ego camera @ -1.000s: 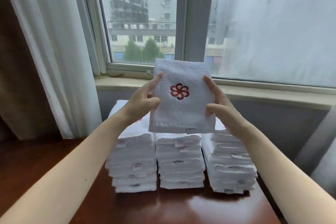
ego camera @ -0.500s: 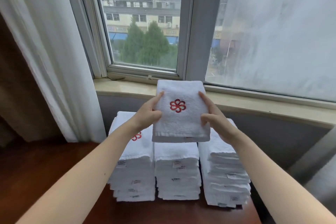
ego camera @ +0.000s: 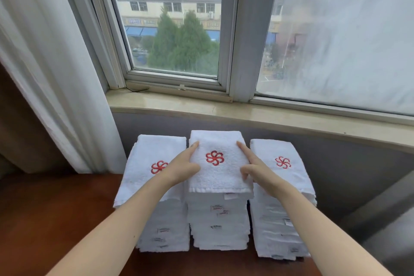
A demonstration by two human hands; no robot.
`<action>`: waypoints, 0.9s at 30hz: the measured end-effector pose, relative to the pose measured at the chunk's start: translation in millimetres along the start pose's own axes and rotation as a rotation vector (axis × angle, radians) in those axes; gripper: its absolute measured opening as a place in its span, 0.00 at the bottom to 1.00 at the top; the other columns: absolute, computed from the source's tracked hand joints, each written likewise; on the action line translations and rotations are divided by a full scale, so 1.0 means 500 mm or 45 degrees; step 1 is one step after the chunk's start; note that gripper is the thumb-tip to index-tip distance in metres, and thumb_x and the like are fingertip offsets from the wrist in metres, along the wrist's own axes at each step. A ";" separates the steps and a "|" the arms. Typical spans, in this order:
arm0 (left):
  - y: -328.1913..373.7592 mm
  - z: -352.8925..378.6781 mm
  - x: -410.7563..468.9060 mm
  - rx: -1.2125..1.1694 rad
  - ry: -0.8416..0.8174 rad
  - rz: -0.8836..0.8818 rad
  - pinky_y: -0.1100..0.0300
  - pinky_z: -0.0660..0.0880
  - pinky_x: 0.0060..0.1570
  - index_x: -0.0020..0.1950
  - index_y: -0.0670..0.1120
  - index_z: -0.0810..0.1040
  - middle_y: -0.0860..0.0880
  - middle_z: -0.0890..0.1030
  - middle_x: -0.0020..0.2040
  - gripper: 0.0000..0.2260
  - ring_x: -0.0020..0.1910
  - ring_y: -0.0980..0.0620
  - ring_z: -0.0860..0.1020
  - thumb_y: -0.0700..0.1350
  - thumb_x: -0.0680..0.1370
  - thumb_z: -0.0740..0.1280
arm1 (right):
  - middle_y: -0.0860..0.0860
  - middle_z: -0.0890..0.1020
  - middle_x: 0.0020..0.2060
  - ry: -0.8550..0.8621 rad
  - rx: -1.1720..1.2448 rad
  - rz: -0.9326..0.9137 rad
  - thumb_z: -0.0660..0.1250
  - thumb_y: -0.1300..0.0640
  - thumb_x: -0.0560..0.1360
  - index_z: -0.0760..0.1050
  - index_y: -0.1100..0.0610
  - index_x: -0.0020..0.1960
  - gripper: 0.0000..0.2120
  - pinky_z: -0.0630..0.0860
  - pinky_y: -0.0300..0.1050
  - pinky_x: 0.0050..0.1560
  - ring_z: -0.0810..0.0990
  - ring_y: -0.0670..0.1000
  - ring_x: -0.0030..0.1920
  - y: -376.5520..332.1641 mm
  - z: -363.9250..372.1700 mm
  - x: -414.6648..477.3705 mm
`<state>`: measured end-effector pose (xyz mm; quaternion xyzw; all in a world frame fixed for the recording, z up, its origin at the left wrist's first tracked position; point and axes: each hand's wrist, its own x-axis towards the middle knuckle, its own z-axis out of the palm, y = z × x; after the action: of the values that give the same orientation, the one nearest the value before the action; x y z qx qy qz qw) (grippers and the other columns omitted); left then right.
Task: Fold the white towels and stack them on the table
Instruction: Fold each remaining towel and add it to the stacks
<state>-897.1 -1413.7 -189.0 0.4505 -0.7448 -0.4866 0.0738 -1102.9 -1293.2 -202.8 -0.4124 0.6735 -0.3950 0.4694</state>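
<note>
Fingers (ego camera: 193,147) of both hands clamp the sides, left hand (ego camera: 182,169) and right hand (ego camera: 257,173), of the white folded terry towel (ego camera: 220,180), red flower emblem (ego camera: 214,158) up, atop the middle white towel stack (ego camera: 218,228); I can't read its tags (ego camera: 216,208).

Three stacks of folded white terry towels line the far edge of one dark red-brown wooden table (ego camera: 56,219): left stack (ego camera: 154,208), middle stack (ego camera: 218,226), right stack (ego camera: 280,231). Three red embroidered pinwheel emblems (ego camera: 214,157) show, one per stack. Two bare hands, left hand (ego camera: 181,168) and right hand (ego camera: 257,172), grip one top towel (ego camera: 220,179).
</note>
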 end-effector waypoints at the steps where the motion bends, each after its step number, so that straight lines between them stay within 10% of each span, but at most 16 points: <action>1: -0.003 0.003 0.001 0.021 0.006 -0.018 0.71 0.71 0.32 0.80 0.57 0.54 0.52 0.73 0.61 0.37 0.41 0.61 0.77 0.37 0.73 0.60 | 0.48 0.70 0.67 -0.003 -0.002 0.000 0.60 0.60 0.58 0.58 0.40 0.77 0.48 0.70 0.26 0.35 0.72 0.41 0.47 0.003 0.000 0.000; 14: -0.016 0.030 -0.007 0.490 -0.017 -0.209 0.55 0.76 0.56 0.81 0.57 0.49 0.51 0.69 0.73 0.39 0.55 0.50 0.75 0.41 0.72 0.60 | 0.47 0.77 0.54 -0.099 -0.231 0.199 0.60 0.62 0.64 0.52 0.36 0.78 0.46 0.70 0.35 0.31 0.72 0.44 0.34 0.015 0.018 -0.001; 22: -0.006 0.061 -0.020 0.734 0.049 -0.192 0.52 0.73 0.59 0.81 0.52 0.46 0.48 0.51 0.81 0.37 0.71 0.45 0.69 0.41 0.75 0.59 | 0.49 0.66 0.70 -0.065 -0.501 0.207 0.61 0.65 0.68 0.43 0.46 0.81 0.47 0.74 0.38 0.44 0.76 0.49 0.56 -0.003 0.046 -0.002; 27: 0.019 0.058 -0.057 0.871 0.155 -0.090 0.54 0.71 0.42 0.65 0.45 0.68 0.46 0.62 0.72 0.16 0.53 0.44 0.75 0.41 0.77 0.60 | 0.53 0.61 0.71 0.058 -0.907 0.168 0.61 0.60 0.72 0.52 0.51 0.79 0.37 0.75 0.50 0.60 0.72 0.55 0.64 -0.024 0.054 -0.025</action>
<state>-901.8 -1372.3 -187.1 0.5028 -0.8429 -0.1835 -0.0540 -1071.9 -1290.0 -194.5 -0.4967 0.8043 -0.1135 0.3058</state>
